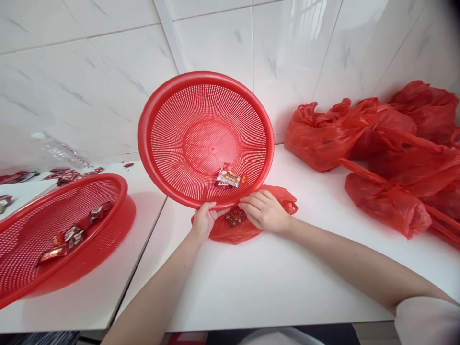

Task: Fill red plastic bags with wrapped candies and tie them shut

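A red perforated basket (212, 81) is tilted on its side, its opening facing me, with several small wrapped packets (229, 177) lying low inside it. Under its lower rim lies a red plastic bag (235, 235), and a dark red packet (236, 217) shows at the bag's mouth. My left hand (204, 220) is closed on the basket's lower rim, thumb on top. My right hand (265, 211) is beside the rim over the bag, fingers bent and together; what its fingertips pinch is hidden.
Several filled red bags (323, 136) stand at the right along the tiled wall (215, 43). Another red basket (118, 230) with wrapped packets (74, 237) is at the left. Behind it are a clear plastic bottle (63, 151) and more packets. A seam divides the white table (287, 282).
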A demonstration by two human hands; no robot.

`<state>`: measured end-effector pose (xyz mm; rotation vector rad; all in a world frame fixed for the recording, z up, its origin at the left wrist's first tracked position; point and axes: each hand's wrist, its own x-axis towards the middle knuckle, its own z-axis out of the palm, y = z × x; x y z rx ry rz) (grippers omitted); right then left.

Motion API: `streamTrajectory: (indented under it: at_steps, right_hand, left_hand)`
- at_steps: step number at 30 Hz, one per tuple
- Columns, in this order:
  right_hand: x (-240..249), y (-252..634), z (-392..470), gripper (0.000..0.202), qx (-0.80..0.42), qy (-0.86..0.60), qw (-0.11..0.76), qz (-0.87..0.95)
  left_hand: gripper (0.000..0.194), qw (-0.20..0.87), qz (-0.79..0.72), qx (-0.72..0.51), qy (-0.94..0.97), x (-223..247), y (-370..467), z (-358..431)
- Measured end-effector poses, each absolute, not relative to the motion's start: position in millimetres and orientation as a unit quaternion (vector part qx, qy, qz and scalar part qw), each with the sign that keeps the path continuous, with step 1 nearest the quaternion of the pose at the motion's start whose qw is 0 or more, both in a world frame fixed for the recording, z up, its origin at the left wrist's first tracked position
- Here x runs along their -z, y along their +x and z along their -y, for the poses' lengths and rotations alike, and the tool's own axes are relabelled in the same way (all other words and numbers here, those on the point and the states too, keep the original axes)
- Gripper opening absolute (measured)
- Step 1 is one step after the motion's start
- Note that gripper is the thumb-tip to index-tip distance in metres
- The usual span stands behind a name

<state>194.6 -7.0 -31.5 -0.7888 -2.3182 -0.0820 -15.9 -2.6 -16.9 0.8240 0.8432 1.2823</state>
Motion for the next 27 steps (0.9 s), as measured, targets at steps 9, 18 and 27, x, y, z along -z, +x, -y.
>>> streamTrajectory:
  at_steps: [9, 18, 27]
  right_hand:
    - [33, 199, -2, 0.060, 0.027, -0.418, 0.292, 0.860]
    - [36, 190, 3, 0.039, -0.293, -0.357, 0.436, 0.772]
    - [42, 188, -2, 0.033, -0.442, -0.373, 0.472, 0.665]
  left_hand:
    - [0.044, 0.677, -0.385, -0.518, 0.354, 27, -10, 9]
    - [0.039, 0.645, -0.402, -0.560, 0.331, 25, -20, -3]
    - [0.025, 0.657, -0.391, -0.569, 0.302, 22, -24, -7]
